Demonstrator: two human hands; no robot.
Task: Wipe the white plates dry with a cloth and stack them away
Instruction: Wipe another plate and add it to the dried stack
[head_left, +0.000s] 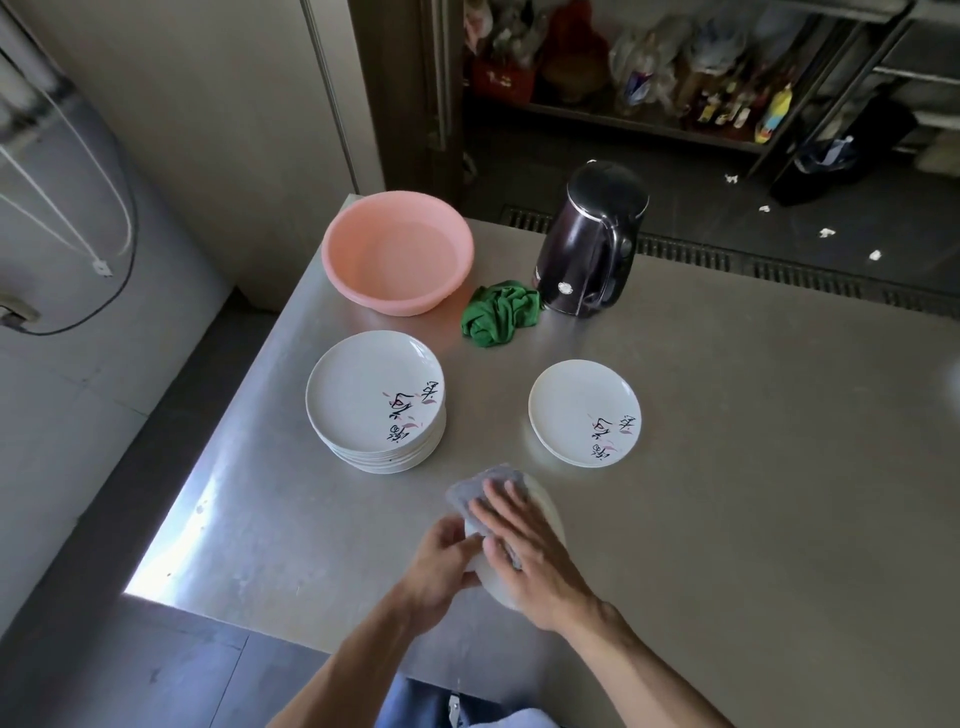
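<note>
Both hands worked at the near edge. The left hand (447, 553) curled round the left rim of a white plate (551, 519) and gripped it at a tilt. The right hand (524, 551) lay flat with fingers straight and spread, pressing a grey cloth (480, 488) against the plate's face.

Around them spread the steel tabletop (753, 467). At its far side stood a pink basin (397, 252), with a dark kettle (587, 244) to the right of it. Nearer, on the left, sat a tall stack (374, 400) of printed plates, and well apart on the right a short stack (584, 410) of just a few. A crumpled green rag (498, 312) lay just beside the kettle's base.

The short stack lay far and to the right of the hands, closer to the right hand. It was probably the dried pile, so the plate would most likely travel away and rightward. The tall stack sat far-left, nearer the left hand.
</note>
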